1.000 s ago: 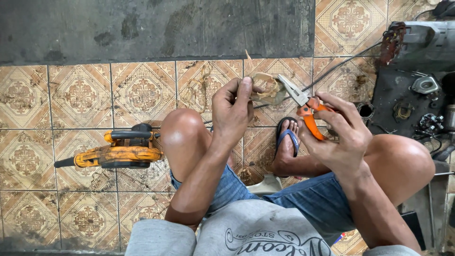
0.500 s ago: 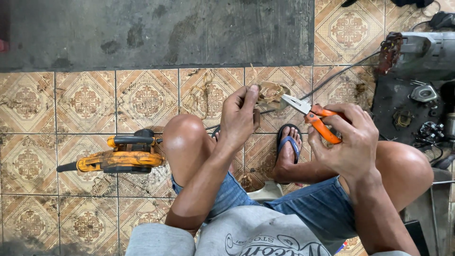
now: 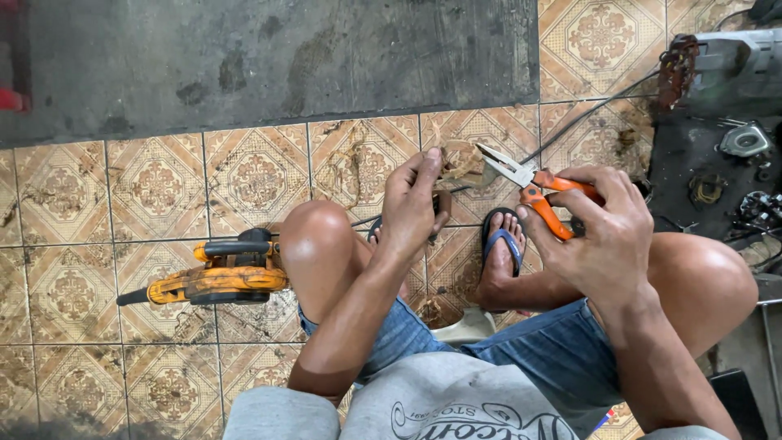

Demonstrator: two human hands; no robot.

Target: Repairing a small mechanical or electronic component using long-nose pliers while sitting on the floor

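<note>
While right hand (image 3: 607, 236) grips pliers (image 3: 533, 191), blower (image 3: 216, 277) nr knee

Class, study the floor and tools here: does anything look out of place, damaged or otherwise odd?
Yes. An orange power tool lies on its side on the tiled floor, and brown scraps litter the tiles ahead of the left hand. The pliers look sound.

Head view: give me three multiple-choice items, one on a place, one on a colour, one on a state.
1. Where does the orange power tool lie?
A. on the tiled floor beside the left knee
B. on the lap
C. on the dark mat

2. What colour are the handles of the pliers?
A. blue
B. orange
C. green

3. How do the pliers' jaws stand?
A. clamped shut
B. slightly parted
C. hidden

Answers: 1 A, it rests on tiles by the knee. 2 B, orange shows in the right hand. 3 B, a gap shows between the tips.
</note>
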